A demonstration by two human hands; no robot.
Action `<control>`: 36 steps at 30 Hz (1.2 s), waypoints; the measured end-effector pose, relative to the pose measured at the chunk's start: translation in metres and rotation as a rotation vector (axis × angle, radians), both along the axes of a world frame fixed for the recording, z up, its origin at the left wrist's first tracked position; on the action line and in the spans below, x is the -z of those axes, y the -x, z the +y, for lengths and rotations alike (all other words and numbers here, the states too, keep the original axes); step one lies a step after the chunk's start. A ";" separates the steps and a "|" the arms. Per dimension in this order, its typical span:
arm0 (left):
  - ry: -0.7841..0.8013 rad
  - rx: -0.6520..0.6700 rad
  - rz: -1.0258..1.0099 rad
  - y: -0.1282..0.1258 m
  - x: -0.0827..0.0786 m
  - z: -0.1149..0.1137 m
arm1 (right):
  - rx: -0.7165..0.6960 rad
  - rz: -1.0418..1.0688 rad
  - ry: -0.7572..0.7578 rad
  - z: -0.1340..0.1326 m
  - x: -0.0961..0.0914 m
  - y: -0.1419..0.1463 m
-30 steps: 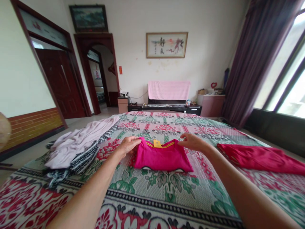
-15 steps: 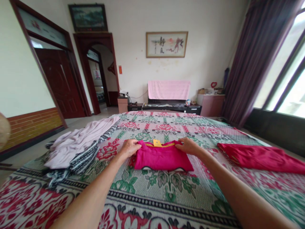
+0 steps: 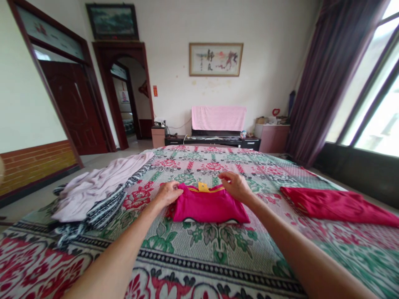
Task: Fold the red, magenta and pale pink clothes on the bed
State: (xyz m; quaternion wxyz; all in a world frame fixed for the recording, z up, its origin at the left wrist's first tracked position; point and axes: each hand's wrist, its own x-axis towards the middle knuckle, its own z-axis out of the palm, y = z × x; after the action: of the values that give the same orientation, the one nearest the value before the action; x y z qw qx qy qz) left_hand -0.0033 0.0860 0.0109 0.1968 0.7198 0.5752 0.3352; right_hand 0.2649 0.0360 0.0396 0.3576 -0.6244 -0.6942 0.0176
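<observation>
The bright magenta folded cloth garment (image 3: 212, 207) lies on a broad green, pink and red floral bed cover (image 3: 218, 254), whose near side is cut off by the frame. At the left, a heap of pale pink and black-and-white patterned fabric (image 3: 102, 182) hides its own lower layers; at the right, a crimson folded cloth (image 3: 339, 205) runs to the frame's edge. The left hand (image 3: 169, 193) pinches the garment's far left corner, some fingers hidden. The right hand (image 3: 237, 187) overlaps the far right corner, one fingertip raised; whether it grips cannot be told. The small yellow collar tag (image 3: 204, 187) bears an illegible mark.
</observation>
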 end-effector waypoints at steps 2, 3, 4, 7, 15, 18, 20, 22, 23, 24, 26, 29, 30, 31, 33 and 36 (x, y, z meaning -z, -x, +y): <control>-0.103 -0.032 0.071 -0.003 -0.007 -0.006 | -0.101 0.070 0.012 -0.001 0.000 0.011; -0.173 -0.024 0.086 -0.007 -0.012 -0.011 | -0.147 0.092 0.030 -0.002 0.001 0.016; -0.240 0.012 0.076 -0.011 -0.016 -0.015 | -0.183 0.103 0.049 -0.002 0.004 0.019; -0.325 0.212 0.027 -0.027 -0.023 -0.025 | -0.216 0.090 0.117 -0.002 0.012 0.026; -0.173 0.488 0.147 -0.037 -0.003 -0.023 | -0.273 0.079 0.240 0.005 0.020 0.028; -0.157 0.546 0.131 -0.031 -0.005 -0.021 | -0.325 0.118 0.253 0.007 0.022 0.027; -0.159 0.587 0.150 -0.029 -0.008 -0.020 | -0.331 0.177 0.261 0.007 0.024 0.026; -0.150 0.588 0.170 -0.028 -0.010 -0.020 | -0.349 0.225 0.275 0.007 0.024 0.025; -0.142 0.578 0.178 -0.028 -0.010 -0.021 | -0.356 0.232 0.278 0.007 0.024 0.025; -0.134 0.566 0.183 -0.029 -0.011 -0.021 | -0.359 0.229 0.275 0.006 0.024 0.025; -0.123 0.552 0.186 -0.029 -0.011 -0.022 | -0.353 0.206 0.266 0.006 0.023 0.026; -0.120 0.567 0.159 -0.028 -0.013 -0.024 | -0.342 0.180 0.248 0.004 0.022 0.028; -0.120 0.575 0.149 -0.028 -0.014 -0.025 | -0.338 0.180 0.244 0.004 0.022 0.029; -0.116 0.584 0.143 -0.027 -0.016 -0.025 | -0.330 0.183 0.238 0.004 0.023 0.029; -0.102 0.599 0.143 -0.026 -0.020 -0.027 | -0.312 0.203 0.220 0.005 0.023 0.030; -0.079 0.597 0.153 -0.026 -0.026 -0.031 | -0.320 0.241 0.201 0.005 0.023 0.030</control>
State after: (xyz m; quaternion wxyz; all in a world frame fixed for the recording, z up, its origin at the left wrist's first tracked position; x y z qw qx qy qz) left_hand 0.0230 0.0552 0.0372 0.2143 0.8872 0.3380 0.2296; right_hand 0.2352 0.0412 0.0165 0.3666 -0.5321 -0.7314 0.2180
